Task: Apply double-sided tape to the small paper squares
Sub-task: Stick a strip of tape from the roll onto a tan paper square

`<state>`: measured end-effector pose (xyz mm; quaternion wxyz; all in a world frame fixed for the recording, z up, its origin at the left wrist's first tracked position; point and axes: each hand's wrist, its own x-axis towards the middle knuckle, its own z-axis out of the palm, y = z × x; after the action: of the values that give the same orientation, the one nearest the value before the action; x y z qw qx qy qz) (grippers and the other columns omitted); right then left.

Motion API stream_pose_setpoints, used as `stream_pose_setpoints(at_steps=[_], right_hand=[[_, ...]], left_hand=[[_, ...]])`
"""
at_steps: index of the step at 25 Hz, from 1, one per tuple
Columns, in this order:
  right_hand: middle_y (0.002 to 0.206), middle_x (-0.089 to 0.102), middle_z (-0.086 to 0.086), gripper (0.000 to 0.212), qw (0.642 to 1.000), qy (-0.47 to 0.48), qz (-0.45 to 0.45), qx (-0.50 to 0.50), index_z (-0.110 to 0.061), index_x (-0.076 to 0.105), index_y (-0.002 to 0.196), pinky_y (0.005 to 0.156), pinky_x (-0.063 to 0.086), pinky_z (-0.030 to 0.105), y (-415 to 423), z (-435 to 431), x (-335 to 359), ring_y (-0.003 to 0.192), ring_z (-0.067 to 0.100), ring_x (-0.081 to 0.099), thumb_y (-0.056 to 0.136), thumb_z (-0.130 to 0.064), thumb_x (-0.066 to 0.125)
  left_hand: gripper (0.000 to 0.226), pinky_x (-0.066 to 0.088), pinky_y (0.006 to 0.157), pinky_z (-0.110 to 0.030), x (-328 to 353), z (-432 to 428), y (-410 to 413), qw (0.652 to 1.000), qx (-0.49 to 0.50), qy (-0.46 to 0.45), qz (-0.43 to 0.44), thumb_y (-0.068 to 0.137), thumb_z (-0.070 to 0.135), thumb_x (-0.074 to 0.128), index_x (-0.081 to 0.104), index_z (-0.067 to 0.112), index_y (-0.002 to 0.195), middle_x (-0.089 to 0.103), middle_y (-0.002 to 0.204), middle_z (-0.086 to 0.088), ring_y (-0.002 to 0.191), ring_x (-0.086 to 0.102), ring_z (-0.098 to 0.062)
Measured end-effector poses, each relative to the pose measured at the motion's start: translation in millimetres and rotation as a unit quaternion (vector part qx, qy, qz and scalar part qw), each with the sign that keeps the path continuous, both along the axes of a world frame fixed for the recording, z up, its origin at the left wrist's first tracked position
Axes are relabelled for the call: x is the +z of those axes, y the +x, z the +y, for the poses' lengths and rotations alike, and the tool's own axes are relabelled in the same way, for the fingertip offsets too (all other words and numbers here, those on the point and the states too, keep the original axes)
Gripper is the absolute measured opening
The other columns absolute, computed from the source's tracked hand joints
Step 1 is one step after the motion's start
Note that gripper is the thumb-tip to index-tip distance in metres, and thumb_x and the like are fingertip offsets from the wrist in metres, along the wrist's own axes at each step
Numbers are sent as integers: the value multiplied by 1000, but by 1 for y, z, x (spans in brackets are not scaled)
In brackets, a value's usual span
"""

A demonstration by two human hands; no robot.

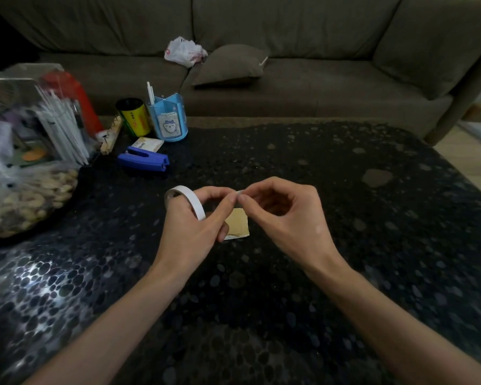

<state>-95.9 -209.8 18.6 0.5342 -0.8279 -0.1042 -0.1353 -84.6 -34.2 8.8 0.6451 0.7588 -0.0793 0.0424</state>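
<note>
From my end, the left hand [189,234] holds the white tape roll [188,197], its fingers curled around the ring. The right hand [289,218] pinches the tape's loose end [240,193] between thumb and forefinger, right against the left fingertips. Both hands hang just above the dark pebbled worktop [331,168]. A small tan paper square [238,222] lies directly under them (its left edge is hidden behind the left fingers). Well apart at the far left are a blue stapler [143,161] and a blue pen holder [167,118].
</note>
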Motion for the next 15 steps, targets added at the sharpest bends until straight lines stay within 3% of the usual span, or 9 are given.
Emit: stream_pose_setpoints(at_steps=[8,15], right_hand=[[96,73,-15,13,990,-122,-60,-41,-26,76,106,83,58,19,-2,-2,-1,90,-2,69,94,-25,76],[93,74,-14,13,992,-114,-42,-27,-23,79,106,82,60,22,1,-6,0,89,-2,70,93,-25,77]], left_hand=[[15,51,54,-18,-6,1,1,999,-4,40,-28,96,22,70,76,19,108,73,74,-8,52,59,-11],[13,50,52,-18,-6,1,1,996,-8,68,-54,97,21,68,75,19,107,72,71,-2,52,60,-7]])
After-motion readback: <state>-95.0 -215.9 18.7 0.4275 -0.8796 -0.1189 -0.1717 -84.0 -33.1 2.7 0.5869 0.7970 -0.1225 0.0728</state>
